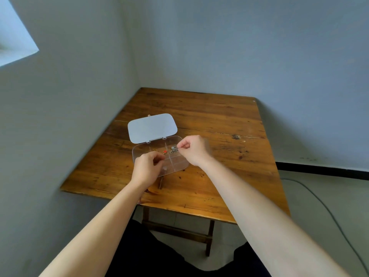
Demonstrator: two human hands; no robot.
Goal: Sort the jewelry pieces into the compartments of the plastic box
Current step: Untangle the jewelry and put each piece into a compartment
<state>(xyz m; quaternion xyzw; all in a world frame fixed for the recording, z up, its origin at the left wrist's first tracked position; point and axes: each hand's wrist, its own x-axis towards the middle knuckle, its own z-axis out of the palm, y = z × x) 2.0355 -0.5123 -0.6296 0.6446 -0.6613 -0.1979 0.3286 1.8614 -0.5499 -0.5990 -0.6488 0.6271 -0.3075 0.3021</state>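
Observation:
A clear plastic box (179,139) with several compartments lies on the wooden table, its lid (152,127) folded open behind it. A red piece (164,151) sits in a far middle compartment. A cluster of dark metal jewelry (173,150) lies in the far right compartment. My right hand (194,149) hovers at that compartment, thumb and forefinger pinched on a small piece of the cluster. My left hand (147,168) is over the box's near left part with fingers curled; whether it holds something small is hidden.
The wooden table (209,176) stands in a room corner, walls close at the left and back. A cable (319,200) runs across the floor at the right. My dark-clothed legs are below the table's front edge.

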